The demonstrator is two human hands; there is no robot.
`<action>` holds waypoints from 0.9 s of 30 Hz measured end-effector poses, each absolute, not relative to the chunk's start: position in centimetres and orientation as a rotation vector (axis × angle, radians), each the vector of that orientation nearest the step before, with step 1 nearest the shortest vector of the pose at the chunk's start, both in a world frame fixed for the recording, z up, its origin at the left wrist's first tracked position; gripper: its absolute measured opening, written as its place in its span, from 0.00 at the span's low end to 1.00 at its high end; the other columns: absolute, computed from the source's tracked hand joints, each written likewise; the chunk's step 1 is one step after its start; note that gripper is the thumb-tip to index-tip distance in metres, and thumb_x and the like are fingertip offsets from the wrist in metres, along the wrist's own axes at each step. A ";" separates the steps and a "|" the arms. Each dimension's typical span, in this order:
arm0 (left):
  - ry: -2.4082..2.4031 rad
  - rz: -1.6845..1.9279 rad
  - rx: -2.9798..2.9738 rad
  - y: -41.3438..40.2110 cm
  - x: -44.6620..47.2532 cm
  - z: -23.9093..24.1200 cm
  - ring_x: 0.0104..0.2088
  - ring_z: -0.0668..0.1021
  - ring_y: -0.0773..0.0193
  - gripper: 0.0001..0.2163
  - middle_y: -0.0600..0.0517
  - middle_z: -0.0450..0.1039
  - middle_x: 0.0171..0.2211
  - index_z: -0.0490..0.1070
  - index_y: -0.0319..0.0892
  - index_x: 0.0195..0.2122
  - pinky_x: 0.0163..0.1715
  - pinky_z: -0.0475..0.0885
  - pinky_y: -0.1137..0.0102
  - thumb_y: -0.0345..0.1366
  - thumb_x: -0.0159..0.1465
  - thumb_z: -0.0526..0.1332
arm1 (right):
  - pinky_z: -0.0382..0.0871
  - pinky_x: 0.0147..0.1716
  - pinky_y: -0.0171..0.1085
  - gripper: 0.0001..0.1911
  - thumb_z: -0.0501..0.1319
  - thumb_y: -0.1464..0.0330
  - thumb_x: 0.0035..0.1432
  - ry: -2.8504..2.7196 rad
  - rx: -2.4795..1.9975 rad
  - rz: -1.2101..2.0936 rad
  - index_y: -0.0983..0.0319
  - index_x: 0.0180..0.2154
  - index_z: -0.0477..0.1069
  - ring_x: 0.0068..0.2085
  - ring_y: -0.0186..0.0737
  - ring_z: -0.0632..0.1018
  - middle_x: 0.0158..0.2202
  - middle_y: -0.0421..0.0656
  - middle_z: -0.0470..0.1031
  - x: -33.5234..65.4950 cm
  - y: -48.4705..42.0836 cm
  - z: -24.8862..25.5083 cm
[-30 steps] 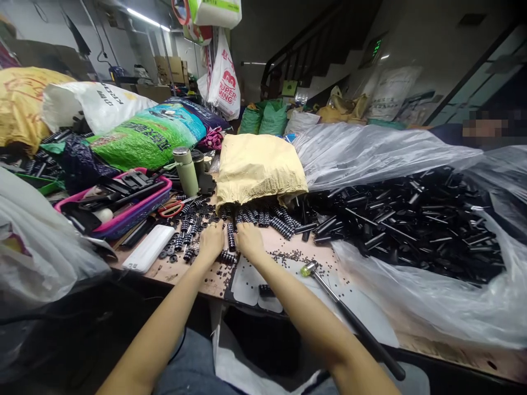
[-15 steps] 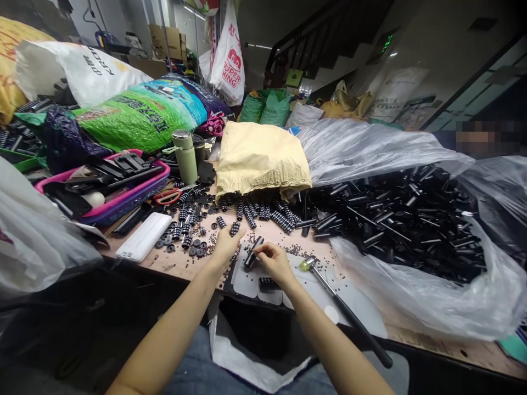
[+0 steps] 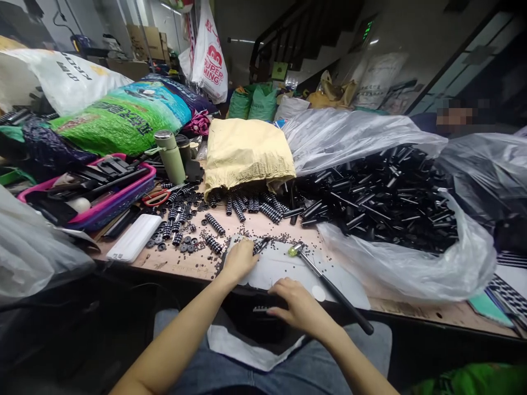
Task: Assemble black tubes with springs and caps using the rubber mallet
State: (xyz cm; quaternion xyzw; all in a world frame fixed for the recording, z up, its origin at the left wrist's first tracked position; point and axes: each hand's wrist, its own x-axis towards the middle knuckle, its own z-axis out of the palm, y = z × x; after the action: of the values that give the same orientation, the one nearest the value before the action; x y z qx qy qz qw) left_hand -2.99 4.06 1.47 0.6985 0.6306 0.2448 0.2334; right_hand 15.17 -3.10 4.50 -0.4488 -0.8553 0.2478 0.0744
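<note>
1. The pinkish wooden table [image 3: 181, 262] is spanning mid-frame.
2. The right hand [image 3: 300, 305] is hovering lower-centre, farther off, its grip spread.
3. The left hand [image 3: 240, 261], nearer, is covering part of the black, pale-flecked cylindrical rod [image 3: 262, 244] at centre; whether it is pinching, I cannot tell.
4. The rod's long axis is slanting from that grip toward upper right.

Tube [image 3: 262, 244] over the sheet [image 3: 282, 264], left of the hammer [image 3: 335, 293] (basket [image 3: 127, 197] farther left), sack [image 3: 249, 151] behind
</note>
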 end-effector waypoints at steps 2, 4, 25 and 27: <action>1.695 0.717 1.774 4.0 -2.5 1.6 0.31 0.72 0.61 0.03 0.48 0.69 0.28 0.68 0.38 0.25 0.31 0.66 0.70 0.32 0.51 0.58 | 0.65 0.40 0.41 0.13 0.58 0.62 0.52 -2.360 -1.396 0.763 0.59 0.41 0.66 0.40 0.41 0.71 0.38 0.43 0.70 15.5 -2.9 4.4; 1.498 0.791 1.434 3.7 -2.4 2.1 0.23 0.69 0.68 0.05 0.53 0.65 0.20 0.66 0.38 0.24 0.22 0.63 0.74 0.34 0.51 0.59 | 0.66 0.42 0.42 0.21 0.58 0.60 0.52 -2.131 -1.417 0.726 0.59 0.47 0.61 0.44 0.42 0.70 0.44 0.46 0.67 15.6 -2.3 4.2; 1.080 1.061 0.941 1.1 -1.1 1.9 0.17 0.64 0.73 0.20 0.57 0.62 0.22 0.63 0.41 0.45 0.13 0.58 0.78 0.47 0.56 0.55 | 0.50 0.53 0.54 0.50 0.65 0.59 0.35 -2.326 -1.738 0.545 0.63 0.58 0.47 0.58 0.57 0.54 0.57 0.54 0.53 16.2 -0.5 3.0; 1.013 1.063 0.879 1.1 -1.1 2.2 0.16 0.64 0.75 0.20 0.57 0.62 0.23 0.63 0.40 0.45 0.12 0.57 0.80 0.48 0.55 0.56 | 0.50 0.52 0.55 0.50 0.65 0.55 0.33 -2.339 -1.757 0.524 0.63 0.58 0.49 0.57 0.58 0.55 0.56 0.55 0.55 16.3 -0.7 2.6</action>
State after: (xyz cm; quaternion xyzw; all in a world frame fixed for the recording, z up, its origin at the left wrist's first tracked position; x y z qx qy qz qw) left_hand -1.09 1.08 2.24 0.3878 0.4467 0.4691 0.6557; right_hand 16.31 -0.69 2.55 -0.5890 -0.7842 0.1756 0.0850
